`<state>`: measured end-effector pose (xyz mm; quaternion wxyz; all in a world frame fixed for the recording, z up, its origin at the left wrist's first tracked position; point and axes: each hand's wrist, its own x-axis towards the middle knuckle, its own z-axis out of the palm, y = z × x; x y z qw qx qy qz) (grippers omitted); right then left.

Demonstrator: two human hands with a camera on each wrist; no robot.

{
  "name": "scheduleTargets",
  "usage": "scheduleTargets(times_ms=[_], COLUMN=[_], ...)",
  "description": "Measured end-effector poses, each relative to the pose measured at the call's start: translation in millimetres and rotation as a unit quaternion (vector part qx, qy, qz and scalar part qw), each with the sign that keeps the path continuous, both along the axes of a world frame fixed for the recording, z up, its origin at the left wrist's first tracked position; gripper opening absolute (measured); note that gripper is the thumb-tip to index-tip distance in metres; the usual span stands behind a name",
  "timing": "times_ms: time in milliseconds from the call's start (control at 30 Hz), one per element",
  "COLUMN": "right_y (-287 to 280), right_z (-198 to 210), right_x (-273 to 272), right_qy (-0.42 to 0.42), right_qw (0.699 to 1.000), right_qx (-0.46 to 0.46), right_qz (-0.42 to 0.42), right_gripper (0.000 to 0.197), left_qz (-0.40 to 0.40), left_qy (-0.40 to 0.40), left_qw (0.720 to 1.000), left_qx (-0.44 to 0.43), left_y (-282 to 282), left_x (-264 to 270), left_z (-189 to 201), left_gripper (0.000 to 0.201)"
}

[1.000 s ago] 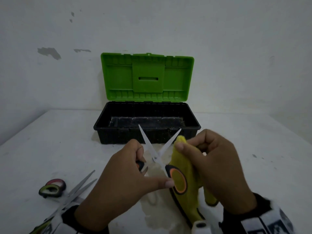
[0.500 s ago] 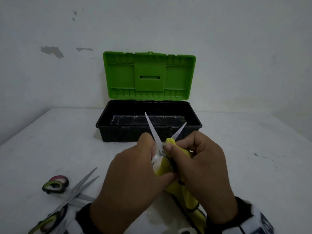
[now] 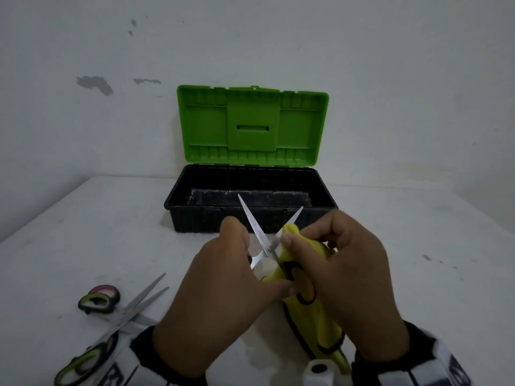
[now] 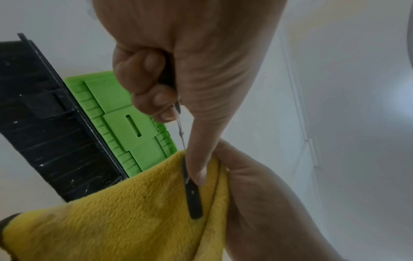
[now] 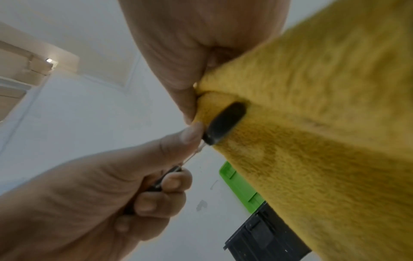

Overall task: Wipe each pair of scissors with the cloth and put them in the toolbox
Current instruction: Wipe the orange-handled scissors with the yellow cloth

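Two hands meet over the white table (image 3: 83, 232), just in front of the open toolbox (image 3: 250, 215). Her left hand (image 3: 223, 296) grips one handle of the orange-handled scissors (image 3: 263, 240), blades spread in a V. Her right hand (image 3: 348, 274) pinches the yellow cloth (image 3: 312, 316) against the right-hand blade. More scissors (image 3: 133, 307), green-handled, lie on the table at the left.

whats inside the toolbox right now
The toolbox stands open and no scissors show inside, only a bare, speckled black floor. Its near strip is hidden by the front wall and the raised scissors.
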<state>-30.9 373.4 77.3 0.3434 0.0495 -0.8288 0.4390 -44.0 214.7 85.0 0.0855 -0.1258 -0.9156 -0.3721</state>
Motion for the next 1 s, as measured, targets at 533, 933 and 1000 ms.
scheduleTargets(times_ms=[533, 933, 1000], right_y=[-25.7, -3.5, -5.8], right_z=[-10.5, -4.2, -2.2], right_x=[-9.2, -14.4, -10.4], right_qy=[0.009, 0.0, -0.006], right_qw=[0.993, 1.0, 0.999], right_qx=[0.117, 0.012, 0.05], right_qz=[0.002, -0.014, 0.021], right_gripper=[0.02, 0.025, 0.024], left_qz=[-0.003, 0.021, 0.019], left_qy=[0.052, 0.008, 0.011], left_qw=[0.998, 0.999, 0.999], left_qx=[0.039, 0.025, 0.031], left_y=[4.8, -2.6, -3.5], left_x=[-4.1, -4.1, -7.1], left_z=[-11.1, -11.7, -12.1], left_gripper=[0.058, 0.072, 0.071])
